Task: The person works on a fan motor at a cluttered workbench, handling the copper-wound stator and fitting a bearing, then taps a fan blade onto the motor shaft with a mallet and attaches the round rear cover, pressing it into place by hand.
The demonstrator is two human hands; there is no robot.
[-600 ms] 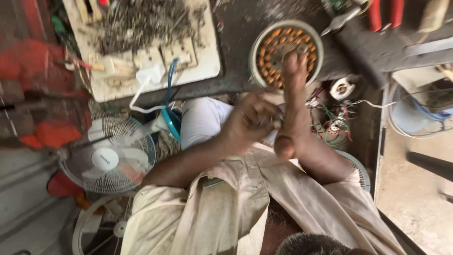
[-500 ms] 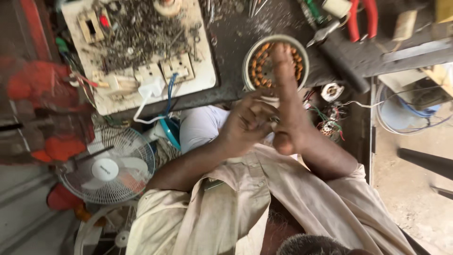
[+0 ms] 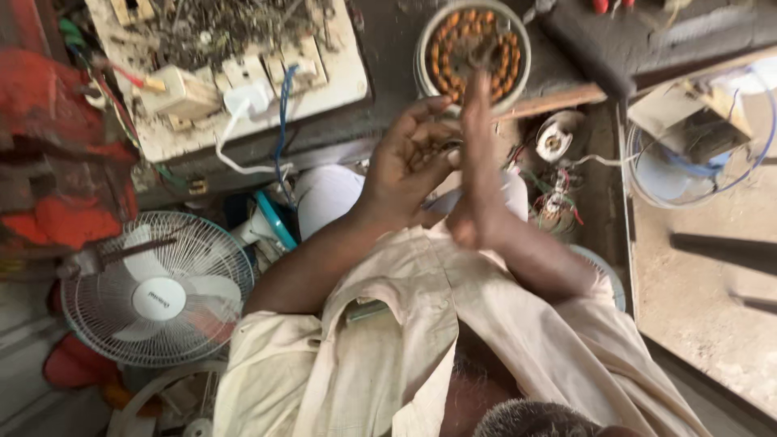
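Note:
My left hand point(image 3: 409, 158) and my right hand point(image 3: 477, 162) meet in front of my chest. The right hand is seen edge-on, flat, with its fingers straight and pointing away from me. The left hand's fingers curl, and their tips press against the right palm. Whether something small lies between the two hands is hidden. Just beyond the fingertips, a round fan motor stator point(image 3: 473, 44) with copper coils in a pale ring lies on the dark bench. The right fingertip overlaps its near rim in the view. Both forearms come out of beige sleeves point(image 3: 421, 324).
A white board point(image 3: 340, 77) with sockets, a plug and metal scraps lies at the back left. A white table fan point(image 3: 158, 291) stands low on the left, beside red parts point(image 3: 57, 162). A small motor with loose wires point(image 3: 557, 146) sits right of my hands, and a wire guard point(image 3: 688, 154) lies further right.
The view has tilted, so the stator and board sit higher in the picture. My left fingers have loosened from a tighter clasp, and my right hand stands straighter.

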